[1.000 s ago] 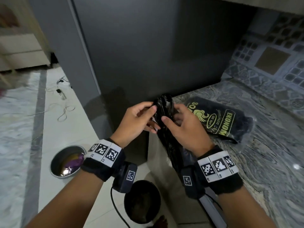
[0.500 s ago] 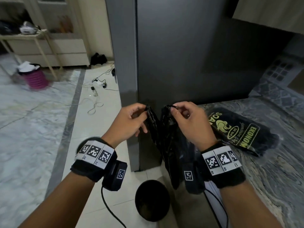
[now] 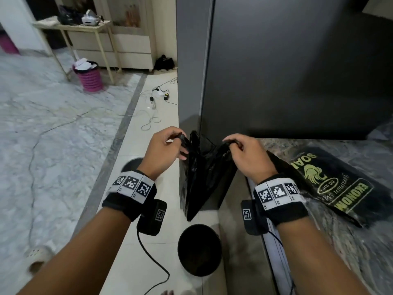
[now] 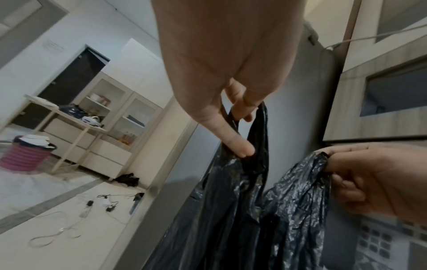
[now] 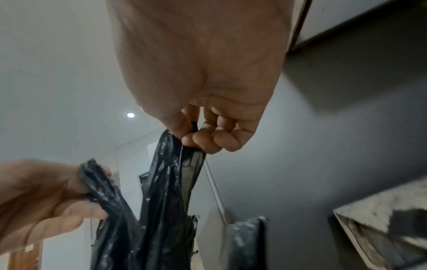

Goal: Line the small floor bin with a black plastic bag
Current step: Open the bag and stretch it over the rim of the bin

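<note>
Fingers [image 4: 240, 149] of the left hand [image 3: 163, 154] pinch one top edge of the black bag [image 3: 204, 175], thumb vs. index, w/ the other fingers curled under. Right hand [image 3: 246, 158] does the same on the opposite edge: thumb and fingertips [image 5: 201, 140] pressed together on a bunched strip of plastic. Both hands are held apart, so the bag's mouth is spread a little between them, and the rest hangs down crumpled to a narrow point.

Landmark: the small bin [image 3: 198, 250], round, dark, upright on the pale floor tiles. The bag hangs directly above the bin, its tip just short of the rim (not touching, as far as the head view shows). Left hand is up and left of the bin, right hand up and right.

Right of the bin, higher up, a stone counter [image 3: 361, 252] carries a flat pack of bags [image 3: 331, 184] w/ yellow print. Behind the bin stands a tall dark fridge [image 3: 287, 71]. Far left and beyond the bin: a pink basket [image 3: 90, 78] under a light table [image 3: 85, 26], plus loose cables [image 3: 153, 103] on the floor. A 2nd dark round container [image 3: 133, 165] sits left of the bin, mostly hidden by the left wrist.
</note>
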`<state>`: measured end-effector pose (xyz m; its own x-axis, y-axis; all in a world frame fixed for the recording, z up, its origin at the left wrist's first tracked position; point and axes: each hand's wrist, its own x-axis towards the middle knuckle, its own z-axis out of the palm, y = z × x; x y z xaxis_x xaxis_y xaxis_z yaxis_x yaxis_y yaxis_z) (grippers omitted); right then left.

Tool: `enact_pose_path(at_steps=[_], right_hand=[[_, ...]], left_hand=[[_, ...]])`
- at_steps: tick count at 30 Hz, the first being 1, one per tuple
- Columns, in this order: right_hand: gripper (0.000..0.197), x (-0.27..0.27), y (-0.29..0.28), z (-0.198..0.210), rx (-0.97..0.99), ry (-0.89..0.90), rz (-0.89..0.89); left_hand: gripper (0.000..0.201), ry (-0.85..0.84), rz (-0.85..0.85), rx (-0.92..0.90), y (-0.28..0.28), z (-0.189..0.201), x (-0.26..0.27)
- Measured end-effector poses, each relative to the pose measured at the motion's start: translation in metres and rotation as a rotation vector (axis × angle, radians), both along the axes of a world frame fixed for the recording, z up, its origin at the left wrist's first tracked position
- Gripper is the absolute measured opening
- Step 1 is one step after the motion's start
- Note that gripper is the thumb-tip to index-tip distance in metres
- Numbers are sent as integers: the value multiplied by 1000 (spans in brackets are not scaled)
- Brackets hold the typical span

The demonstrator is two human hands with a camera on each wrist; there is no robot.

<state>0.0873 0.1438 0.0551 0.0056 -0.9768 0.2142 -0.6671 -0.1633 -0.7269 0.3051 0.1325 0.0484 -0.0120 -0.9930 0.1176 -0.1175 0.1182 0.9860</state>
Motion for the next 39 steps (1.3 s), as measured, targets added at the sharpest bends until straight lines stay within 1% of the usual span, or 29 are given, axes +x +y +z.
enact_pose_path(at_steps=[3,6,10,14,18,21,26,32,35,39], right_hand=[[25,-2,-1,-15,63,12,-11],[20,-2,1,-29,158,14,-24],[32,-5,5,-51,249,53,-26],[22,-14,7,-68,235,154,5],[20,-28,11,-86,309,205,40],[20,-37,15,-99,324,218,32],[29,-40,25,-123,401,292,25],[34,-32,29,-131,377,278,-24],[34,-27,29,-132,394,268,-38],[34,-15,40,-135,432,241,-80]], left_hand=[[21,-33,61,43,2,-19,-4],[14,-138,77,58,9,-36,-7],[15,-441,88,35,15,-64,-9],[25,-507,76,111,20,-85,-8],[24,-619,58,136,29,-98,-7],[23,-626,66,181,35,-107,-3],[18,-647,149,209,51,-123,9],[14,-575,290,237,67,-143,42],[15,-556,278,256,68,-147,51],[15,-538,212,271,74,-153,53]])
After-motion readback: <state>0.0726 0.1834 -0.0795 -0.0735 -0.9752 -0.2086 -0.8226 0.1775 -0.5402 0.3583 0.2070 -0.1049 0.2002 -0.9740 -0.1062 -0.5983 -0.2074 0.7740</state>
